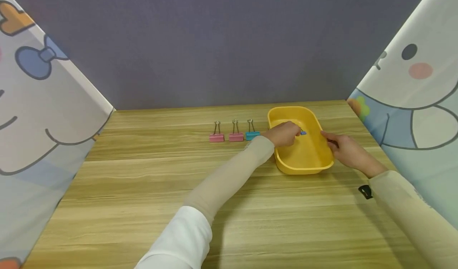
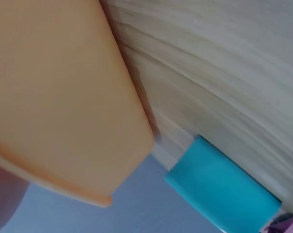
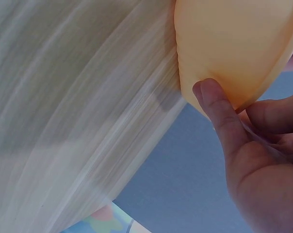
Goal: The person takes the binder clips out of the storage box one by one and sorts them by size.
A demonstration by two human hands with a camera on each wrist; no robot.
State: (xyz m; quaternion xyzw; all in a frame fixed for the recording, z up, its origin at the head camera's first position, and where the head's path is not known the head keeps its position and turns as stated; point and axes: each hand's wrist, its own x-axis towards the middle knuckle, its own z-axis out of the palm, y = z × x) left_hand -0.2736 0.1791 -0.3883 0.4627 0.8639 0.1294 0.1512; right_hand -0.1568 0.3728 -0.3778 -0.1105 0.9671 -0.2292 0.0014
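My left hand (image 1: 285, 134) reaches over the left wall of a yellow plastic bin (image 1: 304, 171), its fingers curled inside. At those fingertips a small blue binder clip (image 1: 303, 133) shows, mostly hidden by the hand. My right hand (image 1: 346, 151) holds the bin's right side; in the right wrist view its thumb (image 3: 218, 107) lies against the outer wall, with a bent finger at the rim. Just left of the bin, by my left wrist, stands a teal binder clip (image 1: 252, 136), seen close up in the left wrist view.
Two pink binder clips (image 1: 236, 137) are lined up left of the teal one, wire handles up. The wood-grain table (image 1: 143, 197) ends at a dark grey panel (image 1: 229, 46) behind. Cartoon-printed panels (image 1: 418, 102) flank both sides.
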